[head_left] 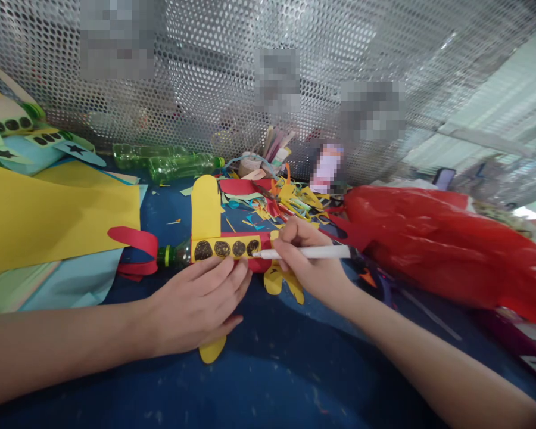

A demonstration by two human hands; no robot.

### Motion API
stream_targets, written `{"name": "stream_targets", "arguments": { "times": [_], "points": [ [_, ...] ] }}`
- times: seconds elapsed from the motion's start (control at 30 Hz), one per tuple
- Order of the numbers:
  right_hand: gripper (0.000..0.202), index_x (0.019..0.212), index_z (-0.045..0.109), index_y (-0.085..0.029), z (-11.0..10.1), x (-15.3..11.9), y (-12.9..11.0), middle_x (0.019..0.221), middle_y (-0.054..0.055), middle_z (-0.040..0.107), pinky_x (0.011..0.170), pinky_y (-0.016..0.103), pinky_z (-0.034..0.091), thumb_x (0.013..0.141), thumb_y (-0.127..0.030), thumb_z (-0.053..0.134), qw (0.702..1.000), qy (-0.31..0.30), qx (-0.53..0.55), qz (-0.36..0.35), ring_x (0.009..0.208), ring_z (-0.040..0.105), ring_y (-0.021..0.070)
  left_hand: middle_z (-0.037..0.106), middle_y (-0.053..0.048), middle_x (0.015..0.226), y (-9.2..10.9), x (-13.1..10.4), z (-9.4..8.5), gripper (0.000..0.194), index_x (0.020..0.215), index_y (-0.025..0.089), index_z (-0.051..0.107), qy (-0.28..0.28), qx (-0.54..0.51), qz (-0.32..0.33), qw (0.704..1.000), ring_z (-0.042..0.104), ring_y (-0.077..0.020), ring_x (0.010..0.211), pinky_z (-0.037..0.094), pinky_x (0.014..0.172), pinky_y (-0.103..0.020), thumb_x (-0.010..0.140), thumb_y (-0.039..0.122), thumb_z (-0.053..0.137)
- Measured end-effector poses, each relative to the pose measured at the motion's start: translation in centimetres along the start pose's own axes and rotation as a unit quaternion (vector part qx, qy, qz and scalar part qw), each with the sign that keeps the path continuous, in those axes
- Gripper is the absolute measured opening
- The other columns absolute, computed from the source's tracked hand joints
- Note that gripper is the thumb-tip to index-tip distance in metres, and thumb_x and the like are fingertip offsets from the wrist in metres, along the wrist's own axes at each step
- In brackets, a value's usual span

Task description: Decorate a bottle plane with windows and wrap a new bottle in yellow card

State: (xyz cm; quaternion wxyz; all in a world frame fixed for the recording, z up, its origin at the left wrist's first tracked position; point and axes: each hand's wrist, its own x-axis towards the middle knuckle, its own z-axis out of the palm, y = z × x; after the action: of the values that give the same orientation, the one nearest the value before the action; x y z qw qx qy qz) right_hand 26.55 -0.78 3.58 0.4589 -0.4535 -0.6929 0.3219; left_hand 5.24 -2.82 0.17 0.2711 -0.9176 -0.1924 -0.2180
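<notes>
A green plastic bottle (178, 255) wrapped in red paper lies sideways on the blue table (268, 369). Along it runs a yellow strip (231, 239) with several black scribbled circles. Yellow wings stick out above and below the bottle, and yellow tail pieces (274, 281) sit at its right end. My left hand (201, 301) rests on the bottle's near side, fingers extended against the strip's lower edge. My right hand (310, 259) pinches a white marker (317, 252), its tip at the rightmost circle. A red paper loop (136, 241) lies by the bottle's neck.
Yellow and light blue sheets (58, 214) lie at the left, below decorated bottles (27, 149). Green bottles (170, 159), colourful scraps (295, 199) and a cup of pens (251, 162) line the back. A phone (327, 168) leans there. A red plastic bag (438, 244) lies at the right.
</notes>
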Motion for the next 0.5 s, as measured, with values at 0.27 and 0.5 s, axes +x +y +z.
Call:
{"name": "stream_targets", "arguments": {
  "times": [0.27, 0.5],
  "points": [
    [0.025, 0.063, 0.038, -0.022, -0.03, 0.03, 0.09, 0.047, -0.008, 0.043, 0.039, 0.021, 0.027, 0.082, -0.02, 0.055, 1.0, 0.001, 0.001, 0.002, 0.04, 0.036, 0.0055, 0.062, -0.009, 0.122, 0.02, 0.13, -0.11, 0.043, 0.119, 0.01, 0.061, 0.003, 0.0, -0.005, 1.0, 0.053, -0.0216, 0.114, 0.037, 0.103, -0.032, 0.093, 0.041, 0.047],
    [0.025, 0.062, 0.037, -0.022, -0.08, 0.19, -0.08, 0.049, -0.008, 0.041, 0.042, 0.022, 0.028, 0.081, -0.019, 0.054, 1.0, 0.008, -0.003, -0.003, 0.042, 0.036, 0.006, 0.063, -0.01, 0.122, -0.01, 0.12, 0.03, 0.044, 0.119, 0.009, 0.061, 0.002, -0.005, -0.001, 1.0, 0.054, -0.0225, 0.114, 0.038, 0.103, -0.033, 0.092, 0.041, 0.048]
  ]
}}
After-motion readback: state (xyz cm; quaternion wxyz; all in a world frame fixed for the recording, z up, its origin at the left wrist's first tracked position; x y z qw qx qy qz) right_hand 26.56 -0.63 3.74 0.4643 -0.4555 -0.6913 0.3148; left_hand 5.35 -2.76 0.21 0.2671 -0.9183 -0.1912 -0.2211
